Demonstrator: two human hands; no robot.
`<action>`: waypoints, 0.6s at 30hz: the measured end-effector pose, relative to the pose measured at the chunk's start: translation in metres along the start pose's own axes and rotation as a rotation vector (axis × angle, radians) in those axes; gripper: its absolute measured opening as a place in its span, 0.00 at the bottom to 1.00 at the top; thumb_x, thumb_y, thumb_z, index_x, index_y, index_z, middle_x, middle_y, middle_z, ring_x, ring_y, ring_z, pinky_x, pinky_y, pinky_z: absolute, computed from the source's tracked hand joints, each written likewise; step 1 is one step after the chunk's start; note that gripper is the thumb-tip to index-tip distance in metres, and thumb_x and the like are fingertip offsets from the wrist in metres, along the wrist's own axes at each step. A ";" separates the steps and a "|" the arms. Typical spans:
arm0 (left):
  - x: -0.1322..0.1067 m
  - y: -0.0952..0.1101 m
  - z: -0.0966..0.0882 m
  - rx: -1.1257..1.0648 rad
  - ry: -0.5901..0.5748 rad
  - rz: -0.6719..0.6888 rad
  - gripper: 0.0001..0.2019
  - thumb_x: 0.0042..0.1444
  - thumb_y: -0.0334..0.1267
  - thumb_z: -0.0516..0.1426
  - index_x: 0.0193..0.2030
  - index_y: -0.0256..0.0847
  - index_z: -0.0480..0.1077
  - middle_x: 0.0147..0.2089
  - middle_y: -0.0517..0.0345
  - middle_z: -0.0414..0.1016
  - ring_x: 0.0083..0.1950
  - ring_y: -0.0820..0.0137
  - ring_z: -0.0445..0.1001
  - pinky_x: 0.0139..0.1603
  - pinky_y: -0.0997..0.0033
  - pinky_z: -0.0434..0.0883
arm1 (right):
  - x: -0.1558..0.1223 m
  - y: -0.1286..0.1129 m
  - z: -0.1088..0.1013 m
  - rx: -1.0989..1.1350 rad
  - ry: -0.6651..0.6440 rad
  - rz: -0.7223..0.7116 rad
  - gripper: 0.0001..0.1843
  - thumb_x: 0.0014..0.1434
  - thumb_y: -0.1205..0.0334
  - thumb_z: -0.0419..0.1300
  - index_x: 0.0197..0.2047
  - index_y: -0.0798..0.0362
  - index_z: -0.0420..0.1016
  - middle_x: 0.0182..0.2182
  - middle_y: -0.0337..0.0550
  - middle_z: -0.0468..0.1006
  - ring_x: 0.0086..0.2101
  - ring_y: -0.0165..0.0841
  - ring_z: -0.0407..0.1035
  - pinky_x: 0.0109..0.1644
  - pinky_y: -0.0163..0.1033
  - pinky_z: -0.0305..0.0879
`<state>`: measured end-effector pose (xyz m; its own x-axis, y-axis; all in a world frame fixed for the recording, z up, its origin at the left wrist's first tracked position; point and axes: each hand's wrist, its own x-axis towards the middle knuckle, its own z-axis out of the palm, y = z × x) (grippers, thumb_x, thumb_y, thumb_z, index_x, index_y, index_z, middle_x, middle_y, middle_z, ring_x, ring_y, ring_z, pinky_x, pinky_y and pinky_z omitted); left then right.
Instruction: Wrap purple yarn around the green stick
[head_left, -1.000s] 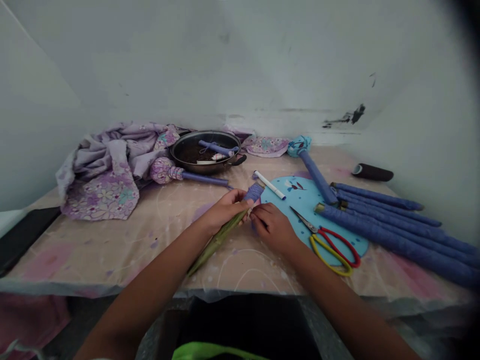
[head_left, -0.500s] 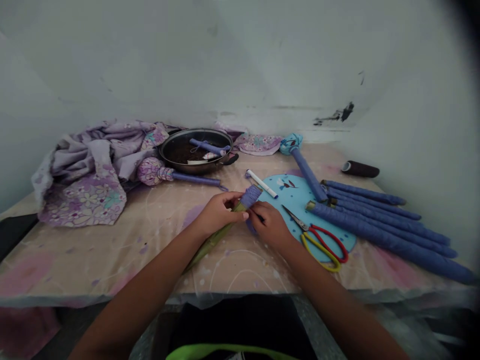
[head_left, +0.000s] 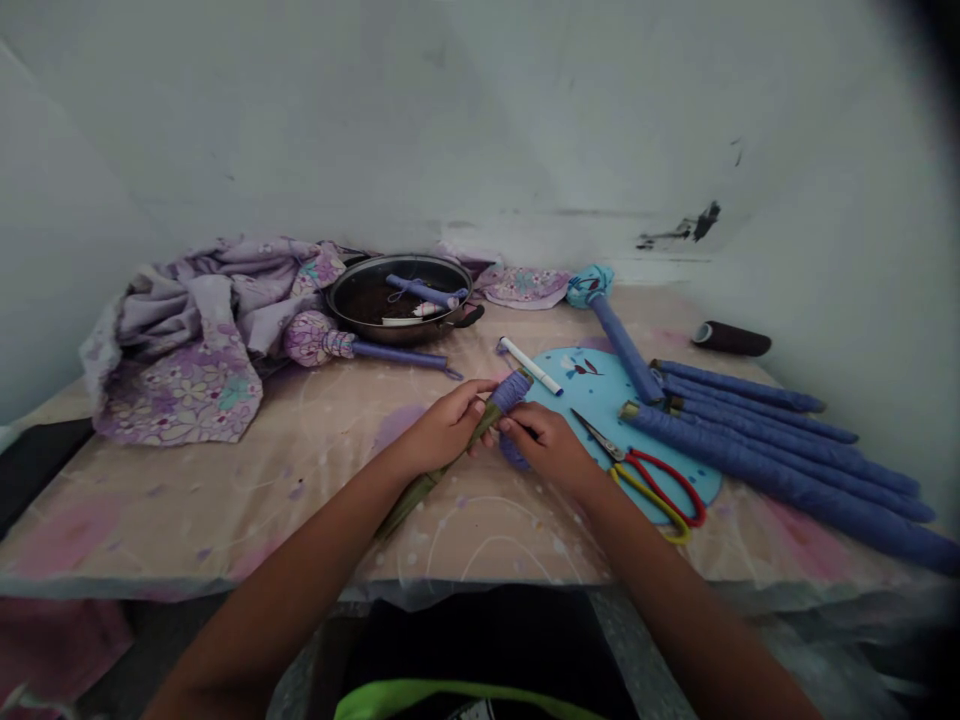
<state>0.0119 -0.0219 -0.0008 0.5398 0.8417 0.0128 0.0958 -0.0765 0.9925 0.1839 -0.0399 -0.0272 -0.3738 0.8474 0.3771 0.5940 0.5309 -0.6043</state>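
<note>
My left hand [head_left: 446, 430] is closed around a green stalk [head_left: 416, 490] that slants up and away from the table's front. Its upper end is wound with a purple strip [head_left: 511, 390]. Just right of the stalk, my right hand [head_left: 553, 448] pinches the strip close to the wound part. A loose purple bundle [head_left: 513, 455] hangs beneath those fingers; whether it is paper or cloth I cannot tell. Scissors [head_left: 619, 458] with one red and one yellow handle lie right of my right hand, on a light-blue sheet [head_left: 600, 400].
A white marker [head_left: 531, 366] lies beyond my hands. Several purple-wrapped sticks [head_left: 780, 460] and a dark thread spool [head_left: 731, 338] lie right. Behind are a black pan [head_left: 360, 325], a blue-headed wrapped stick [head_left: 619, 340] and a patterned-headed one [head_left: 397, 355]. Floral fabric [head_left: 187, 390] is heaped left.
My left thumb no longer lies across the front of the stalk; its fingertips now show beside my right hand. The whole view has shifted slightly.
</note>
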 end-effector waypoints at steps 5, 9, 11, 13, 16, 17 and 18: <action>-0.002 0.003 0.000 0.022 0.009 -0.085 0.14 0.57 0.46 0.44 0.46 0.40 0.55 0.23 0.65 0.64 0.18 0.78 0.64 0.17 0.80 0.61 | 0.000 0.000 0.003 -0.030 0.010 -0.022 0.12 0.58 0.63 0.49 0.28 0.54 0.71 0.27 0.42 0.74 0.31 0.31 0.66 0.37 0.36 0.61; -0.002 0.002 -0.003 0.050 -0.017 -0.042 0.17 0.48 0.46 0.56 0.38 0.42 0.53 0.27 0.66 0.63 0.17 0.80 0.63 0.16 0.81 0.60 | 0.000 -0.001 0.004 -0.062 0.006 -0.064 0.11 0.58 0.64 0.49 0.29 0.54 0.71 0.28 0.43 0.74 0.32 0.32 0.65 0.38 0.37 0.60; -0.001 0.002 -0.004 0.088 0.005 -0.035 0.19 0.43 0.41 0.60 0.37 0.42 0.54 0.29 0.66 0.63 0.19 0.81 0.64 0.17 0.81 0.61 | 0.000 -0.001 0.004 -0.070 0.001 -0.087 0.10 0.58 0.65 0.49 0.30 0.54 0.70 0.29 0.43 0.74 0.33 0.32 0.65 0.39 0.38 0.60; 0.000 0.002 -0.005 0.114 0.030 -0.027 0.18 0.42 0.38 0.61 0.37 0.42 0.56 0.31 0.65 0.63 0.22 0.80 0.65 0.19 0.80 0.63 | -0.001 -0.002 0.005 -0.078 -0.011 -0.094 0.10 0.58 0.66 0.49 0.30 0.54 0.70 0.29 0.43 0.74 0.33 0.32 0.65 0.40 0.38 0.60; 0.002 0.002 -0.005 0.174 0.076 0.040 0.15 0.42 0.36 0.60 0.36 0.40 0.60 0.32 0.62 0.65 0.27 0.77 0.67 0.27 0.76 0.67 | -0.001 -0.001 0.006 -0.103 -0.011 -0.085 0.10 0.57 0.66 0.49 0.28 0.54 0.70 0.28 0.44 0.73 0.32 0.33 0.64 0.39 0.38 0.60; 0.002 0.002 -0.004 0.212 0.080 0.076 0.14 0.43 0.36 0.60 0.37 0.39 0.62 0.33 0.60 0.67 0.30 0.75 0.68 0.30 0.75 0.67 | -0.002 -0.001 0.006 -0.110 -0.004 -0.076 0.11 0.57 0.66 0.49 0.28 0.55 0.70 0.28 0.44 0.73 0.33 0.33 0.65 0.39 0.39 0.61; 0.002 0.002 -0.004 0.253 0.068 0.110 0.12 0.45 0.36 0.58 0.37 0.39 0.63 0.34 0.59 0.68 0.32 0.74 0.68 0.33 0.74 0.67 | -0.002 -0.001 0.006 -0.116 0.003 -0.064 0.11 0.57 0.65 0.49 0.28 0.55 0.70 0.28 0.45 0.73 0.33 0.33 0.65 0.39 0.39 0.61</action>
<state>0.0101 -0.0182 0.0017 0.5023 0.8541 0.1350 0.2503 -0.2931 0.9227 0.1793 -0.0425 -0.0318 -0.4117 0.8117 0.4143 0.6475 0.5804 -0.4938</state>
